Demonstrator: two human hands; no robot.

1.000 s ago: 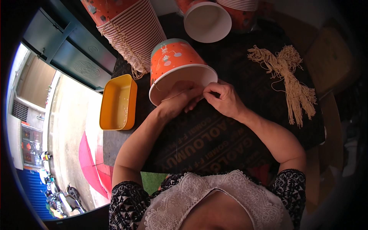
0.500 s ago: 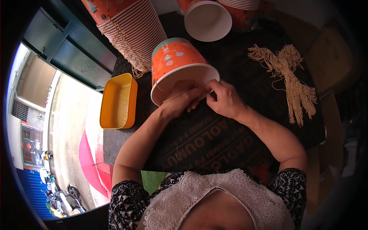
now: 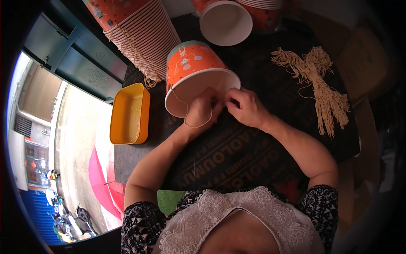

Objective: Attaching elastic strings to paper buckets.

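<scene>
An orange paper bucket (image 3: 196, 61) with a green base band lies tilted on the table, its white-rimmed mouth facing me. From the left side of its rim a thin beige string (image 3: 181, 100) hangs across the opening and loops over my left hand (image 3: 202, 112). That hand is at the mouth, its fingers curled and partly hidden, with string running to its fingertips. My right hand (image 3: 247, 109) pinches at the right side of the rim, where the string's end meets the fingertips. Both hands' fingertips are close together.
A tall stack of nested buckets (image 3: 141, 38) with strings hanging off it stands at the far left. The yellow plastic tub (image 3: 130, 113) sits left of my arm. More buckets (image 3: 226, 23) lie at the back. A bundle of beige strings (image 3: 319, 84) rests on the right of the dark table (image 3: 262, 161).
My left hand has turned and drawn slightly out of the bucket's mouth, and the string now loops loosely over it. My right hand stays at the rim.
</scene>
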